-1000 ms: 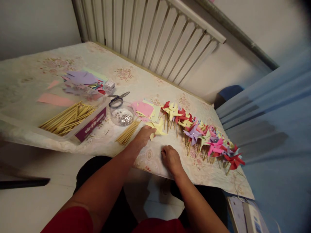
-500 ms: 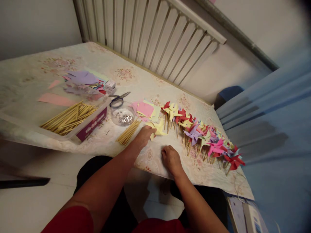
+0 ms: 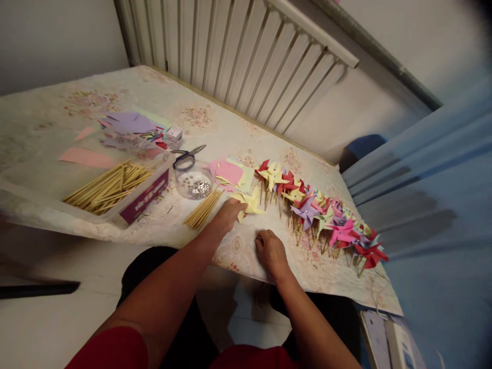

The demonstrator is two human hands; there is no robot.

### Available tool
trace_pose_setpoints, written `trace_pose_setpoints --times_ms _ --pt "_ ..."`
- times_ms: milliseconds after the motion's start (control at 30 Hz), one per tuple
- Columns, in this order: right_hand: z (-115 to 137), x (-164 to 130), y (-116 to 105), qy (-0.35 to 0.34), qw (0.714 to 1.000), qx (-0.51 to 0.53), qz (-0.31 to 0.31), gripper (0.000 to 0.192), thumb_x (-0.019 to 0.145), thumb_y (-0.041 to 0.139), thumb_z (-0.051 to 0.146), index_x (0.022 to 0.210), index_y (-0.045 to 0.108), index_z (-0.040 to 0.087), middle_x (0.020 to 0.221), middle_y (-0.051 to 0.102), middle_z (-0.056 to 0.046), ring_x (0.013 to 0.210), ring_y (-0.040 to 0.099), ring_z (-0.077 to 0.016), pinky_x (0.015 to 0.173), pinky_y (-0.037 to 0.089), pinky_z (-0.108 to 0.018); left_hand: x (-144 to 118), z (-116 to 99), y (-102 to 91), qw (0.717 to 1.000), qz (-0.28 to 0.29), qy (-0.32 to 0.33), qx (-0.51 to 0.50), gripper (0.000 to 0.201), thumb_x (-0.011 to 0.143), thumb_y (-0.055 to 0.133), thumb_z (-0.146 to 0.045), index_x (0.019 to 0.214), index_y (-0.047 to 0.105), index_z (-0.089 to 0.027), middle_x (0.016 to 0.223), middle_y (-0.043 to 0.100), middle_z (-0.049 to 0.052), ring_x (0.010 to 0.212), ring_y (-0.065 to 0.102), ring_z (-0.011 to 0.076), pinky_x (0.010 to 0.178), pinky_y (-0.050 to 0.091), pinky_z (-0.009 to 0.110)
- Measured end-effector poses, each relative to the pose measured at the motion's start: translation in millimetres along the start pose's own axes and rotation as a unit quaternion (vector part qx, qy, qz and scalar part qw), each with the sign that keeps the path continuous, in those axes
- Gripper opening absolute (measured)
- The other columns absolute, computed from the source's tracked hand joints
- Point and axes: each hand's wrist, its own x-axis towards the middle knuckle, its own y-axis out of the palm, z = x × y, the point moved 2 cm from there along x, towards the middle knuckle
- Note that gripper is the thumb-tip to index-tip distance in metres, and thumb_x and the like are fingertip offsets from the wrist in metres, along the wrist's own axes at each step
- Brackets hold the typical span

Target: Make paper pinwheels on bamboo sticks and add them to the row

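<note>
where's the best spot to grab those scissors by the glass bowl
Take the scissors by the dark looped handles, which lie nearest the glass bowl. The blades point away toward the far right, so probably come from the near side, over the bowl, and pinch the loops from above, since they lie flat on the table.

Left hand (image 3: 228, 215) touches yellow pinwheel (image 3: 251, 201); right hand (image 3: 271, 251) rests on table (image 3: 215, 128)
</note>
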Motion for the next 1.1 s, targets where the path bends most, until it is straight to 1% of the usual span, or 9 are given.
trace_pose_setpoints --times_ms 300,467,600,767,933,1100 --pt "2 1 1 -0.003 0.999 -0.047 0.007 0.013 0.091 0.051 0.019 0.091 0.063 0.019 0.093 0.062 -0.006 0.082 0.058 -0.0161 0.072 0.037 -0.025 0 2 -0.7 1.0 -0.004 0.004 0.001 0.007 0.066 0.061 -0.015 0.063 0.055 -0.016 0.054 0.052 -0.003 0.05 0.049 0.01 0.052 0.039 0.021" --pt "2 1 7 -0.009 0.997 -0.068 -0.025 0.011 0.089 0.051 0.017 0.089 0.061 0.018 0.089 0.061 -0.006 0.08 0.056 -0.0169 0.07 0.037 -0.026 -4 -3 1.2 1.0 0.007 0.004 0.011 0.009 0.065 0.062 -0.015 0.062 0.053 -0.016 0.053 0.052 -0.004 0.049 0.048 0.0089 0.05 0.035 0.021" --pt "2 1 9 -0.025 0.997 -0.056 -0.047 0.011 0.086 0.05 0.014 0.086 0.06 0.017 0.086 0.06 -0.006 0.079 0.054 -0.0174 0.07 0.037 -0.026 -5 -5 2.0 1.0 0.002 -0.007 0.013 0.012 0.065 0.064 -0.017 0.061 0.053 -0.015 0.052 0.051 -0.004 0.047 0.047 0.0085 0.049 0.034 0.021" --pt "1 4 9 -0.032 0.998 -0.026 -0.055 0.012 0.083 0.049 0.01 0.083 0.059 0.016 0.083 0.059 -0.006 0.077 0.053 -0.0175 0.071 0.038 -0.026 -4 -4 1.4 1.0 -0.002 -0.004 0.01 0.009 0.065 0.061 -0.014 0.061 0.053 -0.015 0.051 0.05 -0.005 0.047 0.048 0.0089 0.05 0.035 0.021" --pt "-4 8 6 -0.042 0.998 0.023 -0.035 0.013 0.079 0.051 0.007 0.079 0.059 0.017 0.079 0.059 -0.004 0.074 0.053 -0.0158 0.07 0.037 -0.025 -1 -1 -0.3 1.0 0.004 -0.001 0.005 0.006 0.065 0.06 -0.014 0.062 0.055 -0.015 0.053 0.053 -0.004 0.047 0.049 0.0089 0.05 0.036 0.021" --pt "-4 9 5 -0.031 0.999 0.008 -0.033 0.013 0.081 0.051 0.009 0.079 0.06 0.017 0.079 0.059 -0.005 0.072 0.053 -0.0163 0.068 0.036 -0.026 -1 1 -1.2 1.0 0.01 0.008 0.003 0.008 0.066 0.06 -0.014 0.06 0.054 -0.015 0.05 0.051 -0.005 0.047 0.049 0.0091 0.05 0.036 0.021"
